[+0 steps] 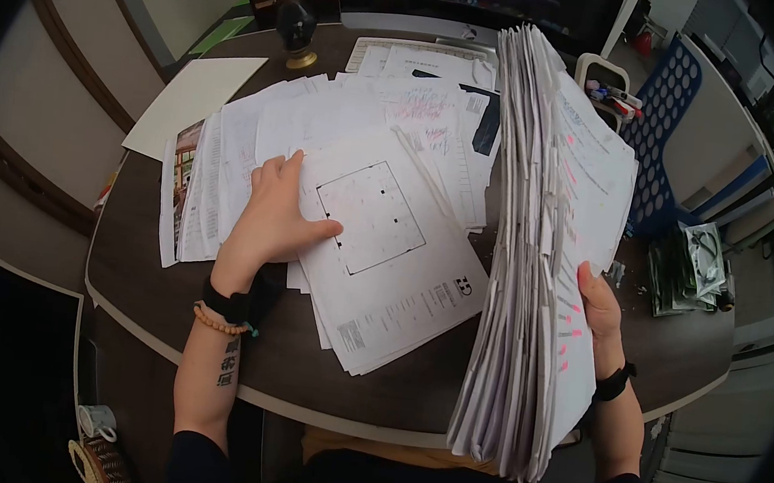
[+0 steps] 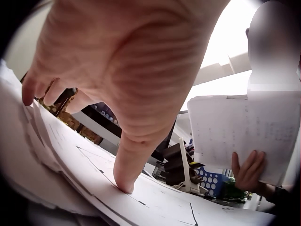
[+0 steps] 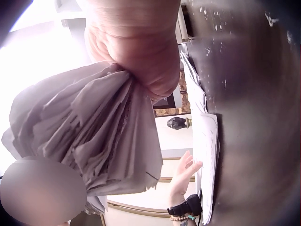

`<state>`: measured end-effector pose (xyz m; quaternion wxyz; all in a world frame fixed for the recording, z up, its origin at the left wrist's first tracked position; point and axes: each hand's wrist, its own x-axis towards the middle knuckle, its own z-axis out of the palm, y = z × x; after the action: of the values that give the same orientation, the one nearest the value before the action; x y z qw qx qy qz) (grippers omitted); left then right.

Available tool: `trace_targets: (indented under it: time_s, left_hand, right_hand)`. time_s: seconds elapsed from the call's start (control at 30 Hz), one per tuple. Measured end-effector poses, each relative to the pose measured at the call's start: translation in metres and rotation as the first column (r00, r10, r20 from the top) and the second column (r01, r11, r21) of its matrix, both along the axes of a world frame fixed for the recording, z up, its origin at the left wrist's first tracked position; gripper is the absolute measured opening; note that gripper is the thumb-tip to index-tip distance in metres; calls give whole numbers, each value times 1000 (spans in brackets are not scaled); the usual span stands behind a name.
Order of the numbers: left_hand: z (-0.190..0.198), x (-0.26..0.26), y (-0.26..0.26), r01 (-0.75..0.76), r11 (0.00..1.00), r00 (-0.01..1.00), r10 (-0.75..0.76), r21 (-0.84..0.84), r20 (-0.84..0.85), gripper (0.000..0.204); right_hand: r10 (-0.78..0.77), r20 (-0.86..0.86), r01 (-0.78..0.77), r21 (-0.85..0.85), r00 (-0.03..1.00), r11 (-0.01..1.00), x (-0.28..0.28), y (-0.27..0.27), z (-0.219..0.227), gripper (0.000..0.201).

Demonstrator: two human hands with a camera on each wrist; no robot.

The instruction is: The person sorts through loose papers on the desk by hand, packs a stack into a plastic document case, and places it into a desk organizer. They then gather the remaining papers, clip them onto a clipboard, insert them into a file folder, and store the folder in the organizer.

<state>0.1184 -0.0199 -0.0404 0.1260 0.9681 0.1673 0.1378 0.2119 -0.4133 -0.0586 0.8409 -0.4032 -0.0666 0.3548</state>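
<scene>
On the desk lies a sloping pile of loose papers, its top sheet (image 1: 382, 241) printed with a square plan. My left hand (image 1: 280, 211) rests on that pile with the fingers spread, the thumb touching the sheet by the plan's left edge. In the left wrist view the thumb (image 2: 126, 165) presses down on the paper. Upright in my right hand (image 1: 599, 304) stands a thick stack of papers (image 1: 525, 255), its outer sheet marked in pink. The right wrist view shows the stack's fanned edges (image 3: 94, 122) below the palm; the right fingers are hidden there.
More papers (image 1: 228, 152) spread across the dark desk (image 1: 159, 285) to the left and back. A monitor (image 1: 475, 3) and a keyboard stand behind. At the right are a pen holder (image 1: 603, 81), a blue perforated rack (image 1: 663, 128) and plastic-wrapped packets (image 1: 697, 267).
</scene>
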Motion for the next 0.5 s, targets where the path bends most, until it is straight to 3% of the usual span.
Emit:
trace_targets:
  time_s: [0.1, 0.17, 0.3, 0.4, 0.47, 0.5]
  left_hand:
    - [8, 1, 4, 16, 991, 991, -33, -132, -130, 92]
    - [6, 1, 6, 57, 991, 998, -59, -122, -13, 90]
    - [12, -1, -2, 39, 992, 999, -41, -116, -11, 90]
    - [12, -1, -3, 45, 990, 997, -37, -133, 64, 86]
    - [12, 1, -6, -1, 993, 945, 40, -118, 325, 71]
    - [13, 2, -2, -2, 993, 946, 41, -119, 322, 71]
  right_hand:
    - [6, -3, -6, 27, 1000, 1000, -2, 1, -1, 57]
    - [17, 0, -17, 27, 1000, 999, -3, 1, -1, 58]
    - [32, -20, -31, 29, 999, 999, -8, 8, 3, 62]
    - [24, -24, -24, 15, 999, 1000, -8, 9, 2, 64]
    - [20, -29, -20, -2, 999, 1000, -8, 8, 1, 65]
    - [16, -20, -16, -13, 1000, 1000, -8, 8, 1, 65]
